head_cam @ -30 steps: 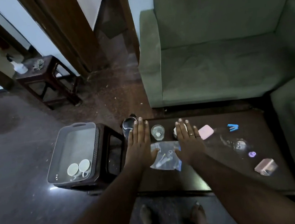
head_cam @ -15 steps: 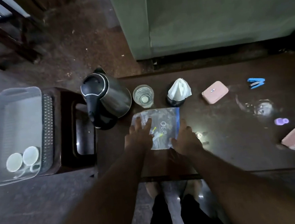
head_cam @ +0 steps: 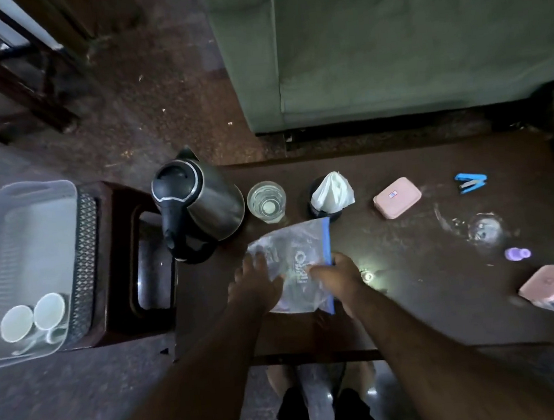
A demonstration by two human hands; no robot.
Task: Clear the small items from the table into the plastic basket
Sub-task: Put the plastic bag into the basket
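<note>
Far left we've got the clear plastic basket (head_cam: 22, 265) on a dark side stool (head_cam: 122, 257), two white cups (head_cam: 32, 318) lying in its near end. Next, a steel kettle (head_cam: 198, 206) at the coffee table (head_cam: 410, 298) edge, then a glass (head_cam: 266, 201) and a tissue holder (head_cam: 329, 193). Our left hand (head_cam: 255, 285) rests spread on a zip bag (head_cam: 294, 265), and our right hand (head_cam: 337, 278) pinches its blue-strip edge. Further right: a pink case (head_cam: 397, 197), blue stapler (head_cam: 471, 182), tiny purple bottle (head_cam: 517, 253), and another pink box (head_cam: 550, 287).
</note>
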